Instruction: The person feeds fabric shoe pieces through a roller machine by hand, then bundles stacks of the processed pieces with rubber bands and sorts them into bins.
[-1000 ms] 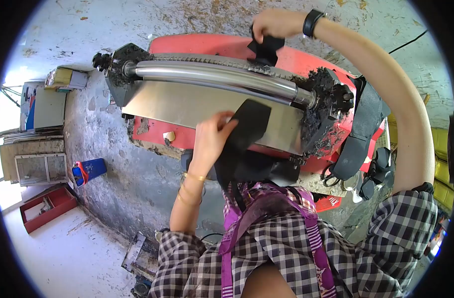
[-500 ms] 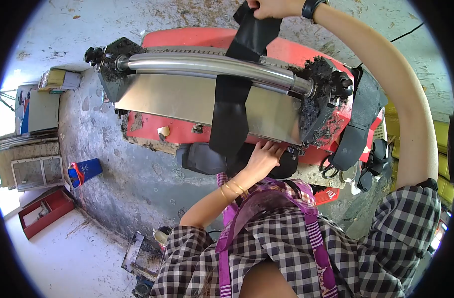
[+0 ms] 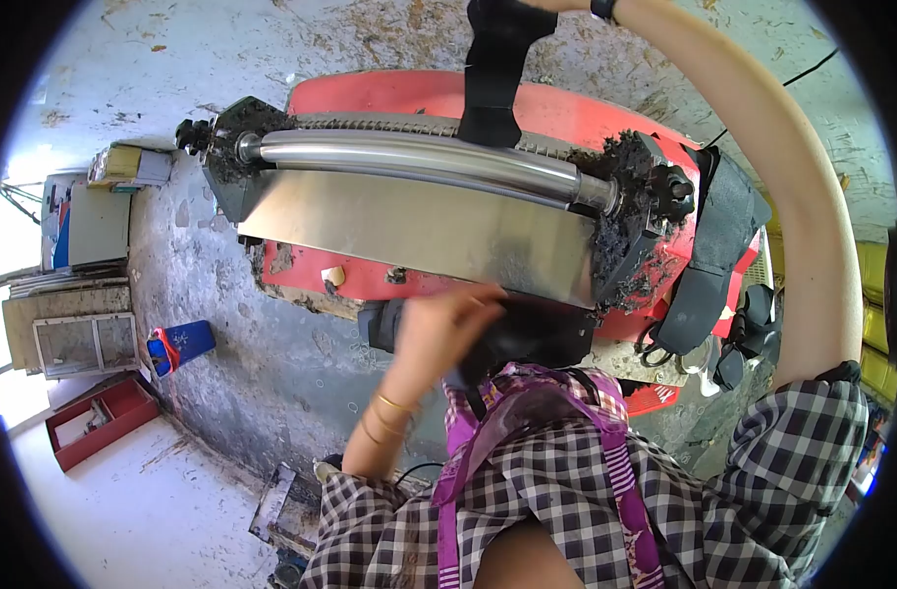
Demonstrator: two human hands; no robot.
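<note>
My right hand (image 3: 558, 5) is at the top edge, partly cut off by the frame, and grips one end of a black leather-like piece (image 3: 494, 74). The piece hangs down to the back of the steel roller (image 3: 419, 160) on a red machine (image 3: 389, 90). Smeared by motion, my left hand (image 3: 446, 332) is low in front of the machine, over dark leather-like pieces (image 3: 537, 339) near my lap. Whether its fingers hold anything is hidden by the blur. A bare steel plate (image 3: 399, 226) slopes from the roller towards me.
Black shavings (image 3: 625, 236) cling around the right end of the machine, beside a black knob (image 3: 672, 191). Further black pieces (image 3: 708, 265) hang at the right, with scissors (image 3: 652, 346) nearby. A blue bin (image 3: 186, 346) stands on the floor at left.
The black piece has gone from the front plate and now hangs only behind the roller, in my right hand. My left hand has moved left from the plate's front edge.
</note>
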